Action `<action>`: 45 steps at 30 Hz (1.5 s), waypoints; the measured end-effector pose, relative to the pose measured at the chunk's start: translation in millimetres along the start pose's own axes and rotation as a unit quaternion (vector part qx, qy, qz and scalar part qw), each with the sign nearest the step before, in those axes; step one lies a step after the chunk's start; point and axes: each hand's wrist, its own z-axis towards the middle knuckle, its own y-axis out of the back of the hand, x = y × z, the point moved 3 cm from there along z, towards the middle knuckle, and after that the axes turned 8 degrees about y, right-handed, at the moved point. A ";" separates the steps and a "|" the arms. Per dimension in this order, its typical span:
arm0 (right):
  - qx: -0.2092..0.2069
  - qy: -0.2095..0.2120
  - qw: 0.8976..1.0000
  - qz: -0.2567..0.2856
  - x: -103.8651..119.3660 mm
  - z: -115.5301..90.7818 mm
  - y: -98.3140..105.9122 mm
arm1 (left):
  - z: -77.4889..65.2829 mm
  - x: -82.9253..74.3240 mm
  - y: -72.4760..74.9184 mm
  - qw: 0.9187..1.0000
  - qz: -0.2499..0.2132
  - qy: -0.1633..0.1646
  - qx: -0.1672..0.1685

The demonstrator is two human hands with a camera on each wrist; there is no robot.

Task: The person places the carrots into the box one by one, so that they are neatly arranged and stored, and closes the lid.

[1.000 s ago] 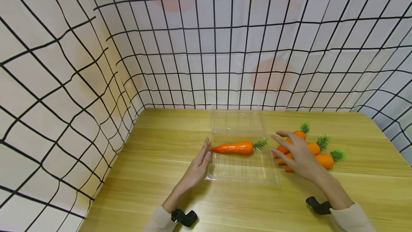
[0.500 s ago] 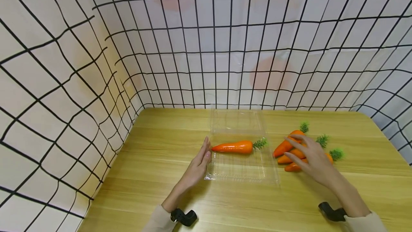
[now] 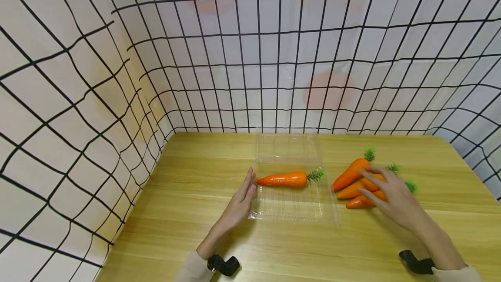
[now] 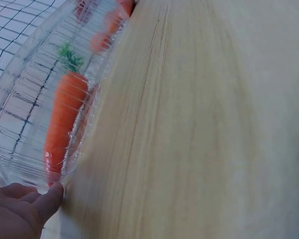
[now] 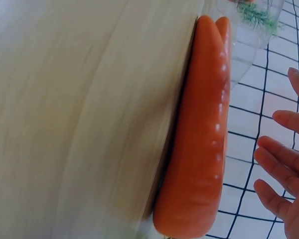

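Observation:
A clear plastic clamshell box (image 3: 297,207) lies on the wooden table with its lid (image 3: 288,148) folded back. One orange toy carrot (image 3: 287,179) with a green tuft lies crosswise in it, tip to the left. My left hand (image 3: 239,201) rests against the box's left side, fingers extended; its thumb (image 4: 51,199) is right beside the carrot tip in the left wrist view. To the right lie three more carrots, the back one (image 3: 349,176), the middle one (image 3: 349,191) and the front one (image 3: 358,201). My right hand (image 3: 397,199) hovers over them, fingers spread, holding nothing, hiding parts of two.
A black wire grid (image 3: 279,86) over pale cloth stands behind the table (image 3: 188,212) and along the left. Each wrist wears a black device, the left device (image 3: 225,265) and the right device (image 3: 415,263).
My right hand has drawn back rightward across the loose carrots, showing more of their tips. My left hand, the box and the carrot in it have stayed put.

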 end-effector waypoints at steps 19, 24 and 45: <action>0.061 -0.043 0.997 0.002 -24.5 -19.0 10.0 | -0.2 -0.7 1.1 1.000 0.020 -0.005 -0.005; 0.051 -0.035 0.998 0.006 -24.1 -20.9 11.5 | 0.4 -0.1 1.4 1.000 0.024 -0.009 -0.007; 0.028 0.037 0.999 -0.029 -38.0 -34.5 0.7 | -0.8 -0.1 -0.1 1.000 0.012 0.001 -0.004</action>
